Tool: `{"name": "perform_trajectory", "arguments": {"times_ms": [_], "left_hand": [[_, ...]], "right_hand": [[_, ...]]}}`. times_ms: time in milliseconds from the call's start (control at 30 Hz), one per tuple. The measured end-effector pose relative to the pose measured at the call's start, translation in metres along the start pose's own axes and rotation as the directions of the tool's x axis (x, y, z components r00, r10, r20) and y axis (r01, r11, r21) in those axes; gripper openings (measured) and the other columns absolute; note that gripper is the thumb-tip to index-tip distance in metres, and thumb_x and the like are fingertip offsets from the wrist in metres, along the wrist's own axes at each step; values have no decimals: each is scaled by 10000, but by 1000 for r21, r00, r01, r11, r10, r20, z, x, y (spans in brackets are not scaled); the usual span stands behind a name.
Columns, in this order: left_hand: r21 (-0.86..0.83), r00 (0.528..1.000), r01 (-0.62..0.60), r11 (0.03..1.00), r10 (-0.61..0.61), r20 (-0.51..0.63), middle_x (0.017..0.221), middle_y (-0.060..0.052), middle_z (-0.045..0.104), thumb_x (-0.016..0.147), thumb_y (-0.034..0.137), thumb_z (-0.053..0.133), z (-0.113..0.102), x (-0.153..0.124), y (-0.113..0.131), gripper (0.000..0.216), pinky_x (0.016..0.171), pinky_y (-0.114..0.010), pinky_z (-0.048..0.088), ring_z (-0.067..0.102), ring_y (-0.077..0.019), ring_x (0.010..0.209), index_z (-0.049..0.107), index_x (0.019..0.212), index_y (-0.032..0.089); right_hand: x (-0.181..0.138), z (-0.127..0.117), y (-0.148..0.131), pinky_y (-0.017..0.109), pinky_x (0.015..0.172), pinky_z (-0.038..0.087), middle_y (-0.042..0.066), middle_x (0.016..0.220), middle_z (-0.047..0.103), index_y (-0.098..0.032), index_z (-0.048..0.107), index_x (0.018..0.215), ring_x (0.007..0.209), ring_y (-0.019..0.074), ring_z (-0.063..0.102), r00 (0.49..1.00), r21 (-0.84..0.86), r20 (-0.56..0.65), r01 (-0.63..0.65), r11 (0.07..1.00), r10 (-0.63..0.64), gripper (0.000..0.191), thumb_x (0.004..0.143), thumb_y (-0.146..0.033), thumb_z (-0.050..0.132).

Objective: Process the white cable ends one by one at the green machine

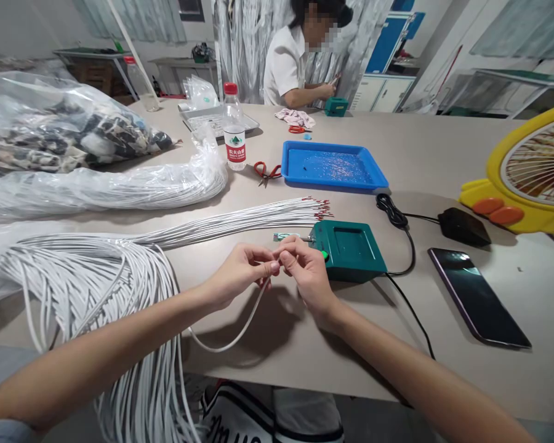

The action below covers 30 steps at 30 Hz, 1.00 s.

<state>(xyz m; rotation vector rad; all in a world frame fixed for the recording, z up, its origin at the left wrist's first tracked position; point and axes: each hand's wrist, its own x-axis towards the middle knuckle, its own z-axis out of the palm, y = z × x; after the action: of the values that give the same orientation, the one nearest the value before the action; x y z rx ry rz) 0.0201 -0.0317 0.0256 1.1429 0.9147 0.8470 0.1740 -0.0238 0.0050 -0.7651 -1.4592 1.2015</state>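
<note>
My left hand [244, 271] pinches a white cable [240, 338] near its end, and the rest of it sags in a loop toward the bundle. Fingertips of my right hand [305, 264] meet the left ones, closed on the same cable's end, which the fingers cover. Just behind and right of them sits a green electric box [353, 249] with a metal shaft and a green button at its left side. A big bundle of white cables [129, 295] spills over the table edge at left. Further strands with reddish ends [323, 209] lie behind my hands.
A blue tray [337, 183] with small scraps, red-handled snips [268, 175] and a water bottle [234, 135] stand behind. To the right are a phone [477, 301], a black adapter [464, 226] and a yellow fan [498, 166]. Bagged goods [74, 123] fill the left; a co-worker [286, 67] is opposite.
</note>
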Motion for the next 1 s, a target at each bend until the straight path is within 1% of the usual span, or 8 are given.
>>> {"name": "perform_trajectory", "arguments": {"times_ms": [67,133,200,267,333,433,600,1000], "left_hand": [[-48,999,15,999,-13,47,610,-4,584,728,332,737,-1,0,0,254,499,-217,426,535,-84,489,656,709,92],[-78,996,24,997,-17,87,627,-15,604,730,329,738,-1,0,1,249,508,-223,437,547,-88,498,670,738,90],[-93,995,30,995,-21,94,620,-21,611,722,333,747,0,-1,2,259,505,-229,440,553,-95,494,676,752,85],[-112,996,38,993,-28,84,610,-24,614,713,333,756,0,-2,3,266,501,-235,443,557,-99,487,678,751,82],[-131,997,42,990,-33,67,606,-26,619,701,325,767,0,-3,5,263,491,-230,437,556,-98,478,677,732,80],[-147,998,46,988,-38,59,608,-28,625,706,306,762,-1,-4,6,238,476,-219,424,553,-92,465,678,700,84],[-151,996,27,988,-14,86,613,-26,624,745,276,729,-3,-5,7,189,482,-213,424,547,-88,479,693,711,93],[-122,998,29,992,-23,56,560,-11,611,702,303,768,-3,-5,10,235,465,-206,384,550,-86,449,658,649,102]], "right_hand": [[-2,-1,-3,213,484,426,16,787,519,-183,671,770,600,86,501,999,-35,-13,51,998,-52,186,869,-314,584],[-6,-1,-6,226,498,437,25,805,520,-193,673,799,634,102,519,987,-121,-102,112,986,-124,166,880,-296,571],[-10,-1,-8,243,526,456,41,840,522,-202,669,833,706,129,540,949,-237,-231,160,958,-215,158,894,-285,549],[-12,0,-8,258,564,474,53,873,524,-210,660,884,777,149,548,907,-327,-303,190,926,-294,141,903,-264,531],[-13,0,-7,260,578,483,52,904,526,-220,644,942,786,145,544,896,-366,-280,231,902,-343,118,896,-230,536],[-11,-1,-4,253,552,482,48,949,529,-233,625,1011,731,124,530,897,-417,-185,299,858,-402,164,860,-192,579],[-8,-4,-2,264,532,479,60,954,544,-243,627,1066,777,153,541,871,-517,-73,383,765,-486,242,835,-175,606],[-4,-6,-2,251,510,473,39,887,546,-233,664,952,752,140,563,863,-499,-58,410,764,-501,160,809,-162,647]]}}
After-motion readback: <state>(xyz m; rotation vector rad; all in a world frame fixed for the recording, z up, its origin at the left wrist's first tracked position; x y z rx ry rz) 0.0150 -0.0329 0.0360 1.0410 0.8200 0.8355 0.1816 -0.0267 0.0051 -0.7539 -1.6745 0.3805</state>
